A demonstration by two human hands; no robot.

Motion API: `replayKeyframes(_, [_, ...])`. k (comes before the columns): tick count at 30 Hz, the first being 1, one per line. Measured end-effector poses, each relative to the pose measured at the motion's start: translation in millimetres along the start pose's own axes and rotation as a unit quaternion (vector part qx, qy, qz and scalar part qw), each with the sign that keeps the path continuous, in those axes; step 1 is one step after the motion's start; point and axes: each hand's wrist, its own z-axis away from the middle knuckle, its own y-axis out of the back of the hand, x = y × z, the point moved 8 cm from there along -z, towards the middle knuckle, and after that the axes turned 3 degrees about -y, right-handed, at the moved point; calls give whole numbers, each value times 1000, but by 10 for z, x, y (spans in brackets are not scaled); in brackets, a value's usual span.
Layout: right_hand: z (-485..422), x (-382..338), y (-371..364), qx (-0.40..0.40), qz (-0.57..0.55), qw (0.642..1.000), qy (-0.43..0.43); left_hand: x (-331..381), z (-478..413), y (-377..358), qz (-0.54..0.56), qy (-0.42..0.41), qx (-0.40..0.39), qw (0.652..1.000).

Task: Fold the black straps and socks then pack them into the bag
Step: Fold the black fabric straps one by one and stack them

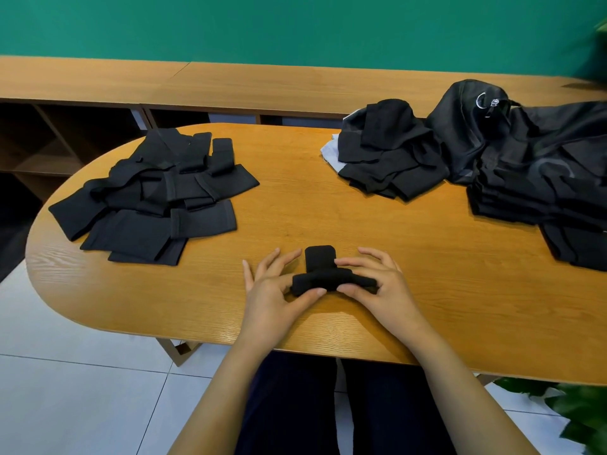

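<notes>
While a single black strap (pixel 328 279) is being worked at the near edge of the bench (pixel 328 208), the step in hand is judged to be the folding, not the packing. The strap is held low over the wood, directly in front of the person, with a short rounded tab pointing away from the body and a thicker, doubled band lying crosswise beneath it.

It is grasped at both ends. The left end is pinched by the left hand (pixel 276 290) between thumb and forefinger, the other fingers (pixel 279 261) being spread and resting on the wood. The right end is covered by the right hand (pixel 377 284), whose fingers are curled over the band with the thumb tucked in against its near side.

A heap of loose black pieces (pixel 154 195) is seen well apart on the left. A smaller stack of folded black pieces (pixel 391 156) is seen on the far right, touching the black bag (pixel 525 152) beside it. Whether that stack holds socks or straps cannot be told, and the bag's mouth cannot be made out.

Much of the task is judged to remain — the left heap looks unsorted. Next, the fold must be pressed flat and kept closed, then the strap carried across to the right without springing open.
</notes>
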Motion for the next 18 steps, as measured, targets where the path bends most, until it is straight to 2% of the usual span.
replayKeyframes(6, [21, 72, 17, 1, 7, 997, -71, -20, 4, 29, 37, 3, 10, 999])
replayKeyframes(14, [19, 69, 35, 21, 17, 998, -54, -51, 6, 48, 34, 33, 24, 999])
replayKeyframes(18, [15, 29, 43, 32, 61, 996, -59, -80, 6, 65, -17, 53, 50, 997])
